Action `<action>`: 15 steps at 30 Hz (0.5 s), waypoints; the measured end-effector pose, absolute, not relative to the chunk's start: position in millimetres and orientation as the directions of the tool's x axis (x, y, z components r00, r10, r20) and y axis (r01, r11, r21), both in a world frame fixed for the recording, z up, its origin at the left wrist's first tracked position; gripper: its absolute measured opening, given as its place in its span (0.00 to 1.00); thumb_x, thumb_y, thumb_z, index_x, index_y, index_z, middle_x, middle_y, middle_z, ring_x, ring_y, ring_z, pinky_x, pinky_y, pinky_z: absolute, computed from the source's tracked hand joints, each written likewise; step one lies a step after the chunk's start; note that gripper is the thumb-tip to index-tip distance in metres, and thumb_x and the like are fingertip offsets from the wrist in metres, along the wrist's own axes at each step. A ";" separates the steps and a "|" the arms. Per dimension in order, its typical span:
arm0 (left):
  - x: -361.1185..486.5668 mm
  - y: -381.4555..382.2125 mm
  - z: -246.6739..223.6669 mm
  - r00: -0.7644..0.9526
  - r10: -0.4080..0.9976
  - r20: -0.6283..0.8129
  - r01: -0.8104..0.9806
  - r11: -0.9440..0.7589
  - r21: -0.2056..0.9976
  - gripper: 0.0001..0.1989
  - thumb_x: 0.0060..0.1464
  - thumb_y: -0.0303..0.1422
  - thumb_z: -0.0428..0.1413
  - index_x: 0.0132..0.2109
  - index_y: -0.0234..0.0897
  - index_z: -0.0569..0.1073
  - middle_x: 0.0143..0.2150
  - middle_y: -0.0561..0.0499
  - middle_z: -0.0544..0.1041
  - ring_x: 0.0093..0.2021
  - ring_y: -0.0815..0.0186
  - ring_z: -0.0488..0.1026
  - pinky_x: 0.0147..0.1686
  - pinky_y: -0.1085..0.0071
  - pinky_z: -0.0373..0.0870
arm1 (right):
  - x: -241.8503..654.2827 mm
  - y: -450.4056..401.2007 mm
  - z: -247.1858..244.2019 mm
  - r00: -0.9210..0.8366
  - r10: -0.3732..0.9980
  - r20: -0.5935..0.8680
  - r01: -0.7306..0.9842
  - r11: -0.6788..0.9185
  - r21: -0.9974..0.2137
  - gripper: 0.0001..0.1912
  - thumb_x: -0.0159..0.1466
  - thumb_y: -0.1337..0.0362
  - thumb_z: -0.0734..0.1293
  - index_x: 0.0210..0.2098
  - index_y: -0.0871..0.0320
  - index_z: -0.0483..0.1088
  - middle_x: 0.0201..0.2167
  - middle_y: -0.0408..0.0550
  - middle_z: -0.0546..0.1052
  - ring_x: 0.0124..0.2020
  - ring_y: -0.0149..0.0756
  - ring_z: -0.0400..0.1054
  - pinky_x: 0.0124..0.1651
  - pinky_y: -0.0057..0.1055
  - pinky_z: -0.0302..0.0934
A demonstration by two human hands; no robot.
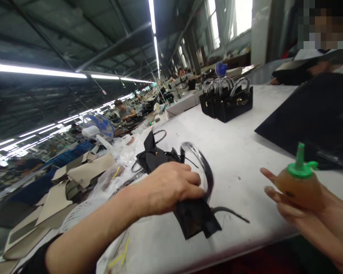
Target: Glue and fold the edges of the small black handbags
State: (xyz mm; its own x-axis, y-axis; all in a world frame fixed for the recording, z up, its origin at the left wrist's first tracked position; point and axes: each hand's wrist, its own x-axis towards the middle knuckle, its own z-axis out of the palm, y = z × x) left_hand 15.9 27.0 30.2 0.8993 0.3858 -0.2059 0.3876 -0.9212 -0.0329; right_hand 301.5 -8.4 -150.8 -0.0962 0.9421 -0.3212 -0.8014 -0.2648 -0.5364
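Observation:
My left hand [174, 186] is closed on the top of a black handbag [196, 217] that lies on the white table. The bag's curved handle [201, 163], covered in clear wrap, arches up beside my knuckles, and a thin black strap [231, 213] sticks out to the right. Beyond my fingers lies another black bag piece [151, 152] with a loop handle. Over the table's right side, my right hand [311, 217] holds a round squeeze bottle [300, 190] of amber liquid with a green nozzle cap. Its index and middle fingers stretch out past the bottle.
Finished black handbags [228, 101] with wrapped handles stand at the back of the white table [228, 152]. A large black sheet [314, 118] is at right, near a co-worker [328, 53]. On the left are beige panels [54, 201], plastic wrap and a blue fan [101, 125].

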 end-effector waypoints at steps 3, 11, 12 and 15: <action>24.2 19.8 18.6 0.930 0.280 -0.240 0.224 -0.946 -0.234 0.09 0.60 0.33 0.55 0.30 0.40 0.72 0.32 0.52 0.74 0.37 0.62 0.66 0.35 0.62 0.58 | 298.4 13.4 -132.5 -0.078 0.933 -0.351 -0.856 -0.243 -0.456 0.16 0.67 0.52 0.58 0.45 0.44 0.75 0.59 0.46 0.71 0.54 0.47 0.70 0.37 0.33 0.75; 8.8 9.7 -15.6 0.979 0.175 -0.107 0.129 -0.930 -0.345 0.13 0.62 0.32 0.53 0.27 0.37 0.68 0.32 0.52 0.73 0.34 0.65 0.62 0.39 0.59 0.56 | 274.8 67.1 -112.7 -0.256 0.964 -0.071 -0.796 -0.252 -0.550 0.15 0.66 0.55 0.61 0.39 0.57 0.75 0.47 0.56 0.79 0.58 0.48 0.67 0.63 0.47 0.59; 7.7 9.3 -15.4 0.983 0.146 -0.111 0.098 -0.929 -0.357 0.12 0.61 0.32 0.54 0.28 0.37 0.70 0.34 0.52 0.74 0.34 0.65 0.62 0.39 0.59 0.57 | 271.3 75.4 -109.6 -0.283 0.957 -0.056 -0.781 -0.264 -0.566 0.15 0.66 0.54 0.62 0.40 0.56 0.75 0.46 0.55 0.80 0.57 0.47 0.67 0.63 0.46 0.58; 3.9 11.2 -14.0 0.988 0.042 -0.149 -0.015 -0.932 -0.363 0.05 0.60 0.32 0.56 0.36 0.36 0.74 0.35 0.51 0.74 0.33 0.66 0.63 0.42 0.61 0.60 | 262.4 98.3 -93.6 -0.380 0.924 0.029 -0.725 -0.279 -0.630 0.18 0.68 0.53 0.59 0.41 0.57 0.74 0.45 0.54 0.80 0.56 0.44 0.69 0.65 0.43 0.54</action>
